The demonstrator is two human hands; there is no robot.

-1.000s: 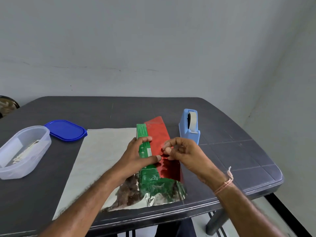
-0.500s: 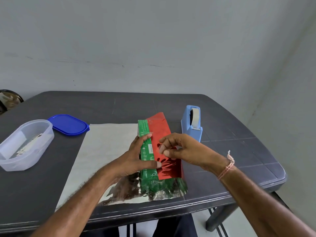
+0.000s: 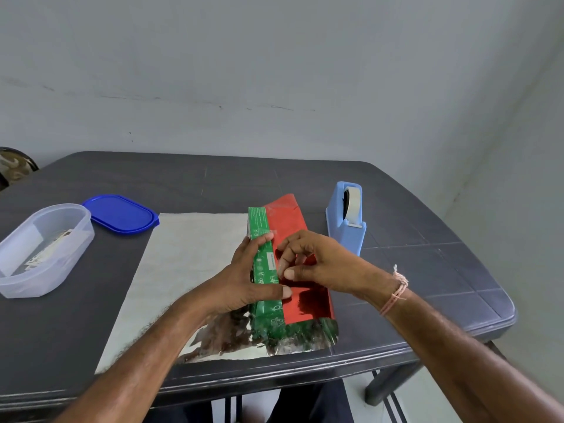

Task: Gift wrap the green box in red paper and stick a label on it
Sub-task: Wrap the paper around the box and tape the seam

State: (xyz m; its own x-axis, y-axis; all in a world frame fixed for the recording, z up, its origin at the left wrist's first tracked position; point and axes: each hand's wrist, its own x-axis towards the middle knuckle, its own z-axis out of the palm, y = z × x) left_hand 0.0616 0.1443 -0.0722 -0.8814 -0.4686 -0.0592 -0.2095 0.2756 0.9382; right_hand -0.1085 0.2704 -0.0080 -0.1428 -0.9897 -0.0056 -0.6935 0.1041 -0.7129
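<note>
The long green box (image 3: 260, 221) lies on the wrapping sheet, whose pale silver underside (image 3: 195, 254) faces up. The sheet's red paper side (image 3: 288, 219) is folded up over the box's right half. My left hand (image 3: 244, 280) grips the box from the left, thumb pressing the red edge down. My right hand (image 3: 319, 259) has thumb and forefinger pinched at the seam between red paper and green box, on what looks like a small clear piece of tape (image 3: 278, 274). No label shows on the box.
A light blue tape dispenser (image 3: 346, 230) stands just right of the box. At the left stand a clear plastic tub (image 3: 45, 248) holding paper pieces and its blue lid (image 3: 120, 213). The dark table's front edge (image 3: 274, 380) is close to me.
My right hand has shifted slightly left onto the seam, fingertips now down on the box. My left hand keeps its hold. The view has tilted a little.
</note>
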